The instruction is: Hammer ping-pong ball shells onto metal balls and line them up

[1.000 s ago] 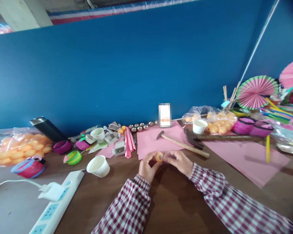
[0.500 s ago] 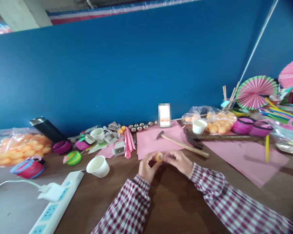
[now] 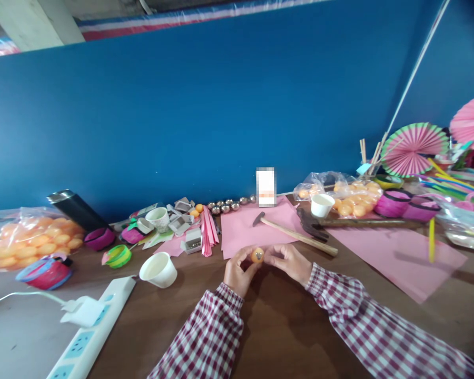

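My left hand [image 3: 240, 271] is closed, pinching an orange ping-pong ball [image 3: 257, 255] between thumb and fingers. Small silvery-grey spots show on the side of the ball that faces me. Bent fingers of my right hand [image 3: 290, 262] come close to the ball's right side, their tips drawn together. Whether they touch the ball or pinch something small cannot be made out. Both hands are just above the brown table [image 3: 284, 326], in front of a pink sheet [image 3: 240, 231]. A wooden-handled hammer [image 3: 296, 231] lies on that sheet, beyond my right hand.
Left of my hands are a white paper cup [image 3: 158, 269], a power strip [image 3: 98, 326] and a bag of orange balls [image 3: 35, 239]. Several steel balls [image 3: 229, 204] line the blue partition [image 3: 205, 105]. Another hammer [image 3: 363, 223], a second cup [image 3: 322, 205] and a pink sheet [image 3: 398, 258] lie right.
The ball has turned slightly in my left fingers, so its grey spots sit a little differently. Both hands have otherwise stayed in place.
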### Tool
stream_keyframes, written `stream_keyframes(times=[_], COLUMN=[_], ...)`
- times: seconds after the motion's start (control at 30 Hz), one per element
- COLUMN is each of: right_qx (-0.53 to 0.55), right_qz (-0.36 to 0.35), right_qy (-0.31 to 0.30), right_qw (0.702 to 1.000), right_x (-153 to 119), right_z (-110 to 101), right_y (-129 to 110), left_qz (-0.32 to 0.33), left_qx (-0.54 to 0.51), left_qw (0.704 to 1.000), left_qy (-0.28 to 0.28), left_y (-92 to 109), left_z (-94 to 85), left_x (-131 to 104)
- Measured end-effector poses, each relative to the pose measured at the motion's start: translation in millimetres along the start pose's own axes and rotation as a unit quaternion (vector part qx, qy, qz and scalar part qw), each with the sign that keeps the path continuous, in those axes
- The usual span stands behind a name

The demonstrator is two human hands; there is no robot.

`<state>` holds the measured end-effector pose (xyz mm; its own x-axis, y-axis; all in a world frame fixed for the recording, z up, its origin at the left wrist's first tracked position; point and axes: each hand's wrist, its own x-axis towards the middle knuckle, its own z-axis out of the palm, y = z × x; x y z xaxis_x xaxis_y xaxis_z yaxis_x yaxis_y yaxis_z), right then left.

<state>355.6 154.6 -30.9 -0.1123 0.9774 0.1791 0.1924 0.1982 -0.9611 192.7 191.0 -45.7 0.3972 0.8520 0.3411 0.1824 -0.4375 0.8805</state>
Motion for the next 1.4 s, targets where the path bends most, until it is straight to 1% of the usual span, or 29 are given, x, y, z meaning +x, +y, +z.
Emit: stream_keyframes(times=[0.13, 0.27, 0.4, 0.5, 0.6, 0.7, 0.87, 1.23, 1.4], right_qx=[0.002, 0.005, 0.016, 0.06, 0.121, 0.146, 0.147, 0.15, 0.148], right_qz=[0.0, 0.025, 0.043, 0.05, 0.048, 0.049, 0.058, 0.066, 0.069], right_qy=[-0.002, 0.008, 0.02, 0.03, 0.016, 0.006, -0.011, -0.018, 0.003], right_qw=[1.0, 1.0, 0.999, 0.996, 0.991, 0.988, 0.987, 0.986, 0.987], right_x=[0, 1, 2, 2, 3, 4, 4, 5, 5], right_z=[1, 1, 2, 2, 2, 2, 1, 1, 5], right_y=[0, 1, 4, 7, 10, 12, 12, 6, 4], left_qz=[0.0, -0.008, -0.021, -0.015, -0.01, -0.008, -0.01, -0.027, -0.012], left_qx=[-0.006, -0.004, -0.013, -0.013, 0.0, 0.015, 0.022, 0.012, 0.016], left_qw=[1.0, 1.0, 1.0, 1.0, 1.0, 1.0, 1.0, 1.0, 1.0], left_qy=[0.003, 0.007, -0.003, -0.004, -0.003, 0.0, 0.009, 0.006, -0.003], left_y=[1, 0, -3, -5, -4, -3, -2, -8, -9], left_z=[0.1, 0.5, 1.9, 2.7, 2.6, 2.3, 2.6, 3.7, 3.7], left_x=[0, -1, -2, -2, -2, -2, -2, -4, -3])
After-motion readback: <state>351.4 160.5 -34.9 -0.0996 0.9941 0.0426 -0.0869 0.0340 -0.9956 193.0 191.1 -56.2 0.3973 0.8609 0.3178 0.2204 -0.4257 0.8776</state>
